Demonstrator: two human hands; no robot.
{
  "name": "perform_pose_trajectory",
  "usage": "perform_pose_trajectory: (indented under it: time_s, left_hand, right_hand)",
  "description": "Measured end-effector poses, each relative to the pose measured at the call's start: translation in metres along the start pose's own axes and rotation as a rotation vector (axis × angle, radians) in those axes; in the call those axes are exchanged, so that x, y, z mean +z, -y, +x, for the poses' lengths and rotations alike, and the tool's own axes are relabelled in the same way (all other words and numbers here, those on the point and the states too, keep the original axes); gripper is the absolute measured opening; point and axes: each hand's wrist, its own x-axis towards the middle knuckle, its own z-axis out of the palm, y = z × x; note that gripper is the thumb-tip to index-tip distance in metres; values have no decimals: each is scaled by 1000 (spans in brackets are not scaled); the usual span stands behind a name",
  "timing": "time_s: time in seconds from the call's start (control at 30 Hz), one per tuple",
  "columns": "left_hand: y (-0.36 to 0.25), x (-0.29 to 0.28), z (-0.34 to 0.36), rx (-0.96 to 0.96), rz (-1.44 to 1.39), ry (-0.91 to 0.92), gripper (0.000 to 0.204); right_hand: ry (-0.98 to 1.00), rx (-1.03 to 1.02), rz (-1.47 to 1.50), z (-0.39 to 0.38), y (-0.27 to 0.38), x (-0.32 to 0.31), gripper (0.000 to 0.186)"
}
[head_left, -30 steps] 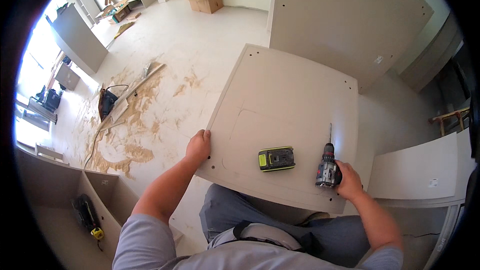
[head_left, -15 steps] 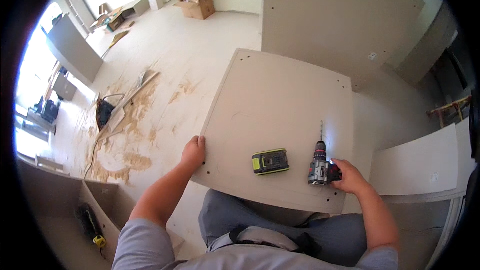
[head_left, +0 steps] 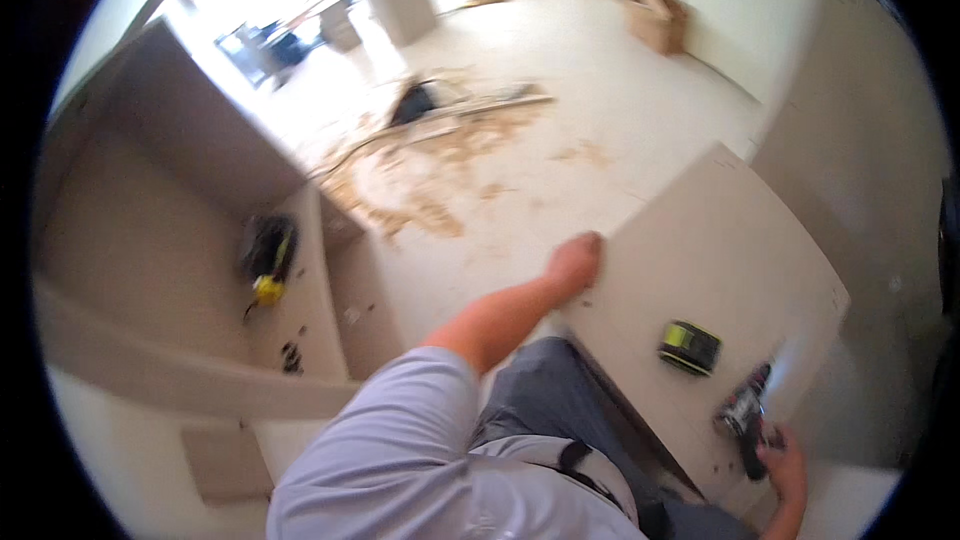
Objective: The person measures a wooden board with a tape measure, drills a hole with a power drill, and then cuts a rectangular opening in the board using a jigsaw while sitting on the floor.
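Note:
A flat beige board (head_left: 720, 250) with small holes near its corners lies across my lap. My left hand (head_left: 576, 265) is closed on the board's left edge; its fingertips are blurred. Over at the right side, my right hand (head_left: 782, 455) is wrapped round the handle of a cordless drill (head_left: 742, 408), which lies on its side on the board with its light shining. Between my hands rests a black and lime-green battery pack (head_left: 690, 348), touched by neither of them. The drill bit is too smeared to make out.
At my left stands an open beige cabinet (head_left: 170, 180) holding a dark tool with a yellow end (head_left: 268, 290) and small dark pieces (head_left: 291, 358). Sawdust (head_left: 430, 210), strips and a cable litter the floor ahead. A cardboard box (head_left: 655, 15) stands farther back, and a large panel rises at right.
The view has swung left, so board, battery and drill appear farther right and the cabinet shows more fully. Both hands keep their places on the board edge and the drill.

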Motion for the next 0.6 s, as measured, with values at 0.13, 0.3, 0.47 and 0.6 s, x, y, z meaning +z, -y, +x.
perform_pose_trajectory:
  time_s: [0.13, 0.3, 0.47, 0.6]
  left_hand:
    - [1, -12, -48, 38, 85, 2, 39]
    - [52, -9, -109, 95, 45, -107, 49]
    - [126, -14, -145, -36, -131, -48, 50]
    - [244, -92, -125, -120, 91, -591, 48]
  right_hand:
    - [0, -149, -165, -17, 5, -14, 67]
    - [-22, -272, -149, -7, -12, -20, 64]
    - [-120, -298, -163, -18, -12, -21, 62]
    - [-126, -277, -188, -34, 5, -14, 59]
